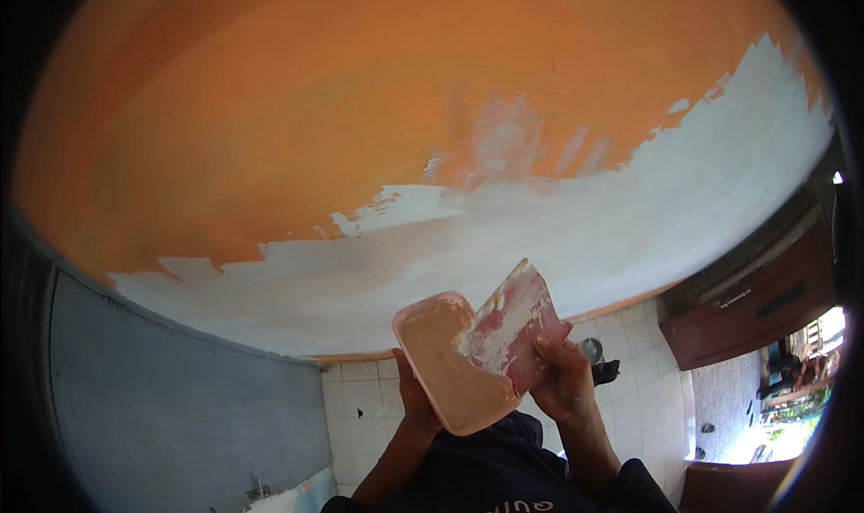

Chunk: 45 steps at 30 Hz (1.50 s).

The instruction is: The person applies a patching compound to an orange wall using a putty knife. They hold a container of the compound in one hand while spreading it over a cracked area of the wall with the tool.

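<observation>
My left hand [417,398] is closed on the left edge of a shallow, rounded plastic tray [450,382], pinkish at the rim and tan inside. In my right hand [567,380] is a flat reddish putty spreader [535,319], pinched with the thumb on its upper face. White paste is smeared over the spreader, and its left edge overlaps the tray's right side. Ahead rises an orange wall [270,108] whose lower band is covered in white putty [576,225] with a ragged upper border. Fainter whitish smears mark the orange near its middle.
A grey door [180,387] stands at the left. Pale floor tiles [360,405] lie below the wall. Right of my right hand, a metal container [590,350] and a dark object [607,372] rest on the floor. A dark red-brown door [756,292] stands by a bright doorway at the far right.
</observation>
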Each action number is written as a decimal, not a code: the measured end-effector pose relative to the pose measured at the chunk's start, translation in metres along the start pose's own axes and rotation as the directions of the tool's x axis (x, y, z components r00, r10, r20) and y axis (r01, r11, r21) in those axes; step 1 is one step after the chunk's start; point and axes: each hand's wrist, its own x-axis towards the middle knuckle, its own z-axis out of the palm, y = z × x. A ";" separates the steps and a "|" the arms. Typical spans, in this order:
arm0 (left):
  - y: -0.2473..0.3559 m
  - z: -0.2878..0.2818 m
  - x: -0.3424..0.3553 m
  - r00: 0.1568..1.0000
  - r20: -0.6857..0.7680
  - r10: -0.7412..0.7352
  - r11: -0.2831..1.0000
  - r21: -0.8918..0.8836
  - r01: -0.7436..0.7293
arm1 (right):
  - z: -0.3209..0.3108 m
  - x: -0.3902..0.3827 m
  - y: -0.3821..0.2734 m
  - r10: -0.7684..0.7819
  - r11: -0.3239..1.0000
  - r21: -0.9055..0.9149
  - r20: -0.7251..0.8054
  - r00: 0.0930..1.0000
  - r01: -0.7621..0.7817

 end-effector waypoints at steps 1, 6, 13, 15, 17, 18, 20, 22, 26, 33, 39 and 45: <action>0.001 0.001 0.000 1.000 0.011 0.005 1.000 -0.005 -0.005 | 0.001 0.002 0.001 -0.002 1.000 0.006 0.014 1.000 0.002; -0.001 0.022 -0.022 1.000 -0.022 0.022 0.993 -0.115 -0.024 | 0.037 -0.012 -0.008 -0.140 0.990 -0.020 0.003 0.990 0.140; 0.008 0.017 -0.040 0.999 -0.046 -0.004 0.969 -0.245 -0.008 | 0.084 0.004 -0.003 -0.403 0.913 -0.094 -0.052 0.914 0.397; 0.010 0.014 -0.038 1.000 -0.019 0.023 0.959 -0.281 -0.027 | 0.088 0.012 -0.002 -0.485 0.871 -0.101 -0.033 0.874 0.480; 0.015 0.011 -0.037 0.999 0.017 0.048 0.962 -0.270 -0.042 | 0.092 0.020 0.001 -0.601 0.788 -0.133 0.045 0.798 0.601; 0.016 0.010 -0.035 0.999 -0.009 0.048 0.966 -0.254 -0.048 | 0.093 0.024 0.002 -0.723 0.642 -0.298 0.070 0.687 0.706; 0.020 0.007 -0.034 0.997 -0.059 0.046 0.974 -0.221 -0.058 | 0.098 0.038 0.009 -0.884 0.251 -0.576 0.192 0.426 0.778; 0.025 0.005 -0.040 0.993 -0.085 0.078 0.985 -0.148 -0.090 | 0.112 0.060 0.012 -0.877 -0.238 -0.667 0.460 0.139 0.706; 0.031 -0.006 -0.046 0.977 -0.173 0.125 0.988 -0.066 -0.138 | 0.121 0.104 0.010 -0.518 -0.803 -0.421 0.844 -0.142 0.422; 0.043 -0.047 -0.060 0.947 -0.158 0.279 0.959 0.000 -0.282 | 0.126 0.163 0.040 -0.485 -0.846 -0.492 0.870 0.085 0.206; 0.055 -0.039 -0.060 0.917 -0.195 0.348 0.937 0.047 -0.345 | 0.104 0.172 0.051 -0.448 -0.861 -0.470 0.881 0.149 0.193; 0.059 -0.041 -0.063 0.901 -0.228 0.369 0.929 0.083 -0.359 | 0.078 0.163 0.061 -0.388 -0.861 -0.440 0.892 0.231 0.254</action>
